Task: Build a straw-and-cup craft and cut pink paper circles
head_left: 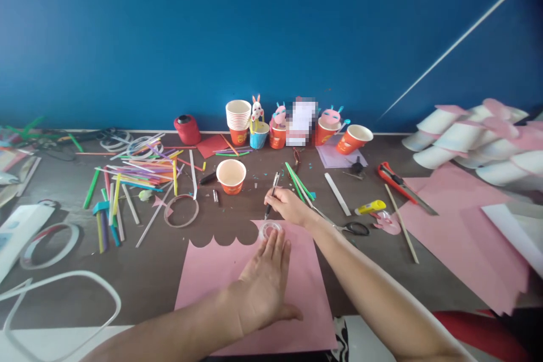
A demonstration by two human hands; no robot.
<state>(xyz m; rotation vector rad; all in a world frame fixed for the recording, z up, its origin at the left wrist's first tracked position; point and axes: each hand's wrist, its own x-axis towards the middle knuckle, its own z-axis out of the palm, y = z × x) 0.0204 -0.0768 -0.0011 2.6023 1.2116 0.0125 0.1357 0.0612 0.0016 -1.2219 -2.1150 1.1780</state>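
Head view of a craft bench (pixel 161 271): the left hand (pixel 265 283) is lying flat, fingers spread and holding nothing, palm down on a pink paper sheet (pixel 212 277) whose far edge is cut in scallops; its fingertips are touching a small clear tape roll (pixel 270 230) that is sitting on the sheet's far edge. The right hand (pixel 288 203) is closing its fingers on a slim pen-like tool (pixel 272 192), with the tip pointing down just beside the roll. Scissors (pixel 345 226) are lying right of that wrist. An orange paper cup (pixel 231 175) is standing upright beyond the sheet, coloured straws (pixel 136 172) are lying scattered to the left, and a red utility knife (pixel 394 178) and more pink paper (pixel 458 237) are lying to the right
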